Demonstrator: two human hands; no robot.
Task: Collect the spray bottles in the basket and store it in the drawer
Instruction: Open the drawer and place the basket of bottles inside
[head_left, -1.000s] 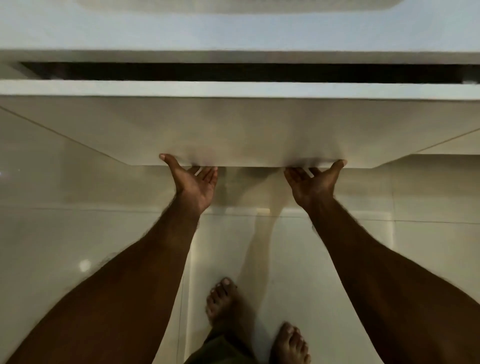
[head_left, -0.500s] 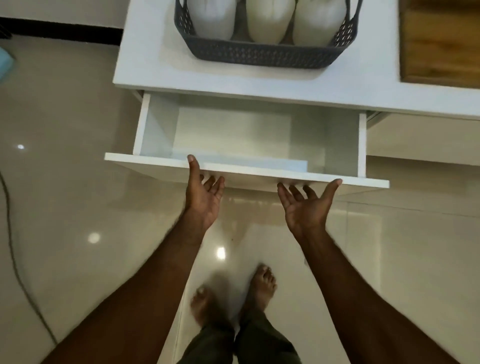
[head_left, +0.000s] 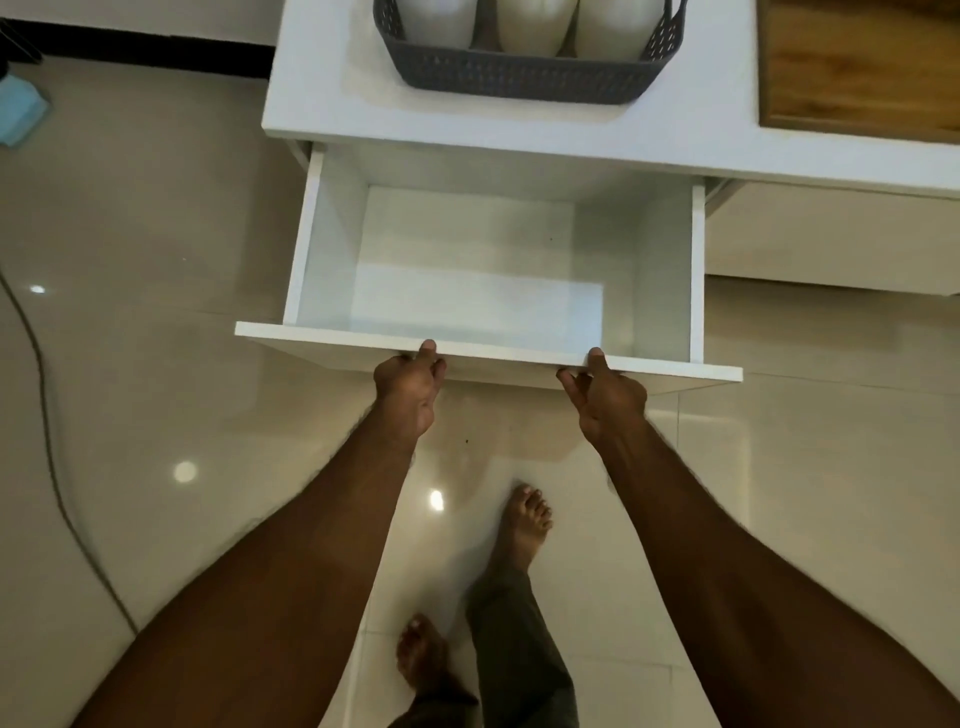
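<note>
A white drawer (head_left: 332, 239) stands pulled far out from under the white counter (head_left: 332, 114), and nothing lies inside it. My left hand (head_left: 408, 392) and my right hand (head_left: 605, 392) both grip the drawer's front panel, thumbs on its top edge and fingers curled beneath. On the counter above sits a grey woven basket (head_left: 519, 78) holding three white spray bottles (head_left: 530, 26); their tops are cut off by the frame.
A wooden board (head_left: 857, 67) lies on the counter at the right. A dark cable (head_left: 47, 441) runs across the glossy tiled floor at the left, near a blue object (head_left: 18, 111). My bare feet stand below the drawer.
The drawer has slid much farther out. My hands, open-palmed under its front edge before, now clasp the front panel, and the view has risen to show the basket.
</note>
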